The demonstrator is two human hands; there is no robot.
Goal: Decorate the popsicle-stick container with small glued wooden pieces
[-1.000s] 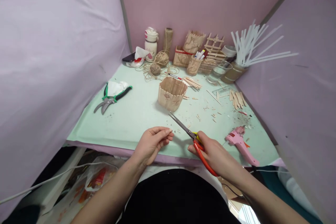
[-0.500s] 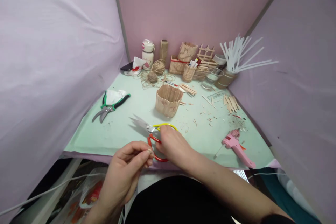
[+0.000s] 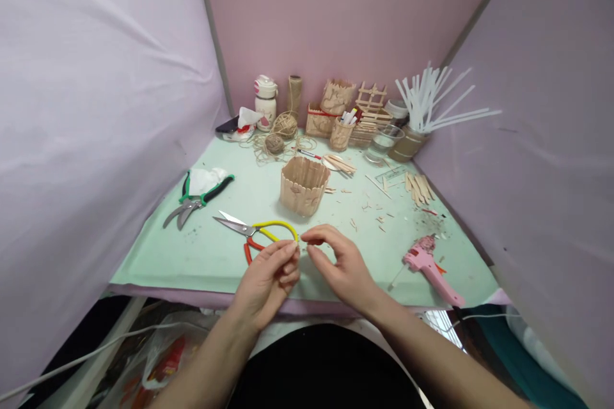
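Observation:
My left hand [image 3: 271, 278] is closed in a pinch, thumb against forefinger; whatever sits between the tips is too small to make out. Just to its right, my right hand [image 3: 343, 268] has thumb and forefinger apart, pointing toward the left fingertips, and holds nothing I can see. Scissors [image 3: 247, 230] with one yellow and one red handle lie on the table, blades to the left and slightly parted. My left hand partly covers their red handle. Beyond the hands stands a basket made of wooden sticks [image 3: 304, 195], upright, its near wall decorated with small wooden pieces.
Green-handled pruning shears [image 3: 187, 211] lie at left, a pink glue gun [image 3: 432, 268] at right. Wooden scraps [image 3: 355, 223] and flat sticks [image 3: 418, 187] lie on the right half. Along the back stand twine balls [image 3: 285, 124], a bottle [image 3: 265, 102], a water cup [image 3: 381, 144] and white glue sticks [image 3: 422, 102].
My right hand has let go of the scissors, which now lie flat farther left. My left hand has moved right and up, bringing its fingertips close to the right hand's.

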